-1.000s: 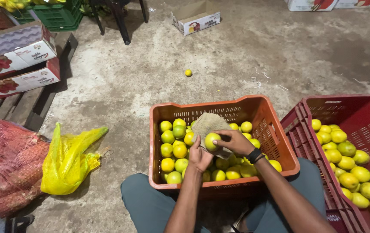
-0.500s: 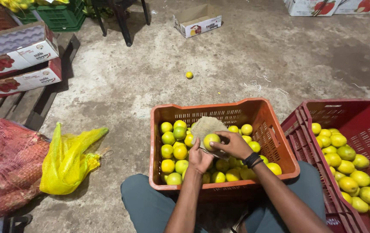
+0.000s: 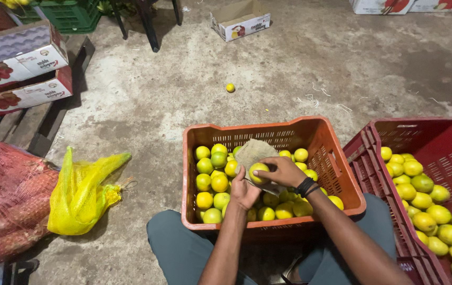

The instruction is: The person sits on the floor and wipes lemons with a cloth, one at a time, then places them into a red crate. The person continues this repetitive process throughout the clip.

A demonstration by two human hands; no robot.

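holding lime (image 3: pixel 258 172) in both grips: left hand (image 3: pixel 244 192), right hand (image 3: pixel 285 171) | cloth (image 3: pixel 254 152) behind | orange crate (image 3: pixel 336 177) below | red crate (image 3: pixel 447 153) right

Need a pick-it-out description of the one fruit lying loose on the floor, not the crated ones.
Start at the orange crate in front of the seated person and look up the bare concrete floor toward the small open cardboard box. Between them lies a single small yellow fruit. It alone sits on the concrete by itself; every other yellow-green fruit is piled in a crate or held in the hands.
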